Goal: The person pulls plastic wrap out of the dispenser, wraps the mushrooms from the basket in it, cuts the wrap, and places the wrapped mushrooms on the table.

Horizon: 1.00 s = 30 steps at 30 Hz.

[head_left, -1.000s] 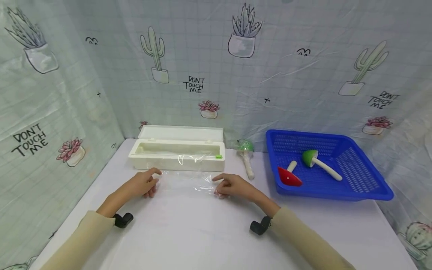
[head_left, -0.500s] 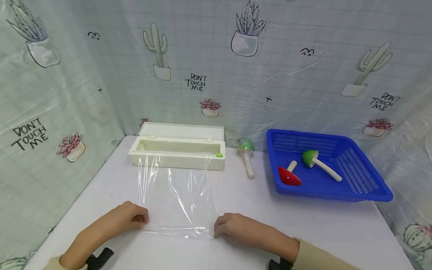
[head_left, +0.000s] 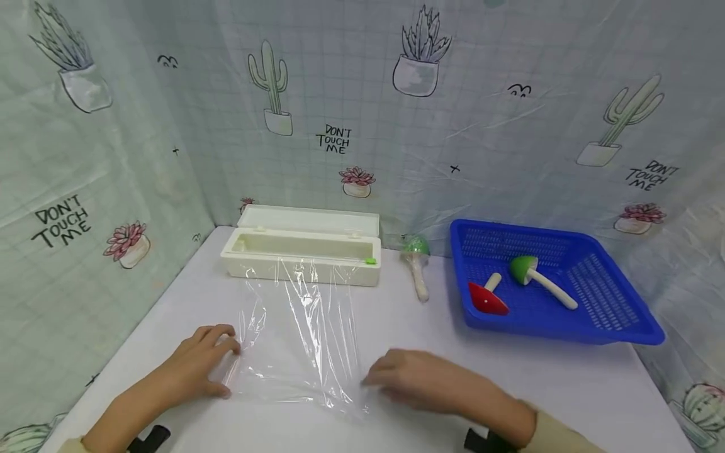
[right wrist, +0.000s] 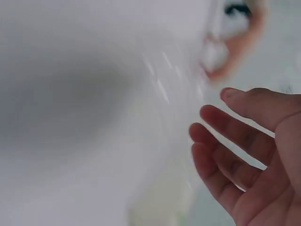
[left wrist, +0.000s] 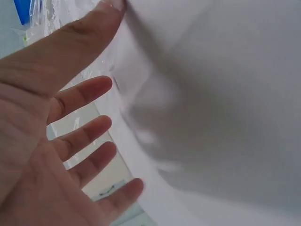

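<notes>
A sheet of clear plastic wrap [head_left: 306,352] runs from the front of the open white dispenser box [head_left: 303,272] toward me, lying creased over the white table. At its left edge is my left hand [head_left: 195,363], fingers spread and thumb apart; in the left wrist view the thumb tip lies near the wrap, and I cannot tell whether it touches. My right hand [head_left: 433,382] is beside the wrap's front right corner. Its fingers are loosely bent with nothing between them in the right wrist view. A small green slider [head_left: 370,261] sits at the box's right front edge.
A green-capped toy mushroom [head_left: 418,267] wrapped in clear film lies right of the box. Farther right stands a blue basket [head_left: 557,332] holding a red mushroom [head_left: 488,299] and a green one [head_left: 535,280]. Patterned cloth [head_left: 498,126] hangs behind and at the sides.
Both hands drew the wrap from the box toward me, then released their grip. The left hand's fingers have spread, the right has moved slightly right, and the wrap has sunk to the table.
</notes>
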{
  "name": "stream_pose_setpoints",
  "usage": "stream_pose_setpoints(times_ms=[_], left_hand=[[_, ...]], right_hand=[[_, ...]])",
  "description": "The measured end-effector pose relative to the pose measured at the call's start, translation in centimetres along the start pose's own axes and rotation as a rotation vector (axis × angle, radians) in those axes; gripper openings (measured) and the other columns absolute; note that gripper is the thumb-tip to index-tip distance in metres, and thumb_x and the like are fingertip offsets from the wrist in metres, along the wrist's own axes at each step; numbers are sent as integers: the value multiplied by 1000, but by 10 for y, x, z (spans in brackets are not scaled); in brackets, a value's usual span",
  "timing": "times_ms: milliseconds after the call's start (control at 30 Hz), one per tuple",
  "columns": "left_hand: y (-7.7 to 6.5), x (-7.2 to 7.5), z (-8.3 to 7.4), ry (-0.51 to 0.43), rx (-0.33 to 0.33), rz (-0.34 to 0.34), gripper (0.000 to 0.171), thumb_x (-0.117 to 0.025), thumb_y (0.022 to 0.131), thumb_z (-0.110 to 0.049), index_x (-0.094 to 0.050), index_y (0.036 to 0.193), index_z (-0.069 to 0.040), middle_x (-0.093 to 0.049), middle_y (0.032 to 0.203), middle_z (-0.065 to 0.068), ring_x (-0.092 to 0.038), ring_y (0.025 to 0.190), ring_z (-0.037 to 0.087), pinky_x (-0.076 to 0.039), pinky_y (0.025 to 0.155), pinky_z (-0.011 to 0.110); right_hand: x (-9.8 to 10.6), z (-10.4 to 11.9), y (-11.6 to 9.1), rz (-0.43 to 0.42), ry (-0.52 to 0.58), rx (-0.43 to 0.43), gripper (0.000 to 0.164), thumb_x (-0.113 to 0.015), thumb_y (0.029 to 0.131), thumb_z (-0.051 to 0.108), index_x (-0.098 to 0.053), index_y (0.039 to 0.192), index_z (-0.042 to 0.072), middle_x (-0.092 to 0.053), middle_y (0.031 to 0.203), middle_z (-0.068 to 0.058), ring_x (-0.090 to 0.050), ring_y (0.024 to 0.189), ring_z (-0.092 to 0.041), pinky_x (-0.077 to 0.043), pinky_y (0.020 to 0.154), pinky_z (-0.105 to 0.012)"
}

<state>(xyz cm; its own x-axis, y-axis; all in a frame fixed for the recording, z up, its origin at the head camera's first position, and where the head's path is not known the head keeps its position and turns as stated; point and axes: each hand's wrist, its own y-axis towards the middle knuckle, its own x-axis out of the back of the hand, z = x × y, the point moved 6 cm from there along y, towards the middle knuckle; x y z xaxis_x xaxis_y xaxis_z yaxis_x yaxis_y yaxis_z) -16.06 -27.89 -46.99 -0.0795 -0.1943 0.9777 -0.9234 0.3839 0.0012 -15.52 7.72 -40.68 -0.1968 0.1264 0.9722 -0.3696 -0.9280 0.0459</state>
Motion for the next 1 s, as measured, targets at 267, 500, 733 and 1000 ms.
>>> stream_pose_setpoints(times_ms=[267,500,733,1000], left_hand=[[-15,-1,6,19,4,-82,100,-99,47,-43,-48,127,-10,-34,147,22,-41,126,49,-52,80,64],[-28,-2,-2,155,-283,-233,114,-94,47,-48,-49,146,-13,-16,168,3,-36,128,49,-54,72,58],[-25,-15,11,18,-250,-92,109,-85,62,-51,-37,157,-30,0,165,-30,-42,124,58,-50,77,69],[-6,-18,22,-188,-95,156,105,-77,65,-64,-35,158,-38,-10,164,-32,-21,138,67,-17,90,92]], right_hand=[[173,-135,-82,-344,-91,-469,25,-66,95,-4,-73,117,4,-74,109,-12,-69,91,-25,-61,77,-43],[213,-262,-153,-178,-130,-771,26,-60,101,6,-66,123,-7,-69,114,-30,-66,102,-46,-53,83,-61],[146,-323,-199,52,152,-909,54,-66,100,17,-46,136,-19,-56,129,-39,-55,114,-57,-44,96,-68],[76,-334,-215,235,545,-1093,96,-66,99,40,-12,153,-17,-16,152,-45,-22,137,-65,-35,108,-70]])
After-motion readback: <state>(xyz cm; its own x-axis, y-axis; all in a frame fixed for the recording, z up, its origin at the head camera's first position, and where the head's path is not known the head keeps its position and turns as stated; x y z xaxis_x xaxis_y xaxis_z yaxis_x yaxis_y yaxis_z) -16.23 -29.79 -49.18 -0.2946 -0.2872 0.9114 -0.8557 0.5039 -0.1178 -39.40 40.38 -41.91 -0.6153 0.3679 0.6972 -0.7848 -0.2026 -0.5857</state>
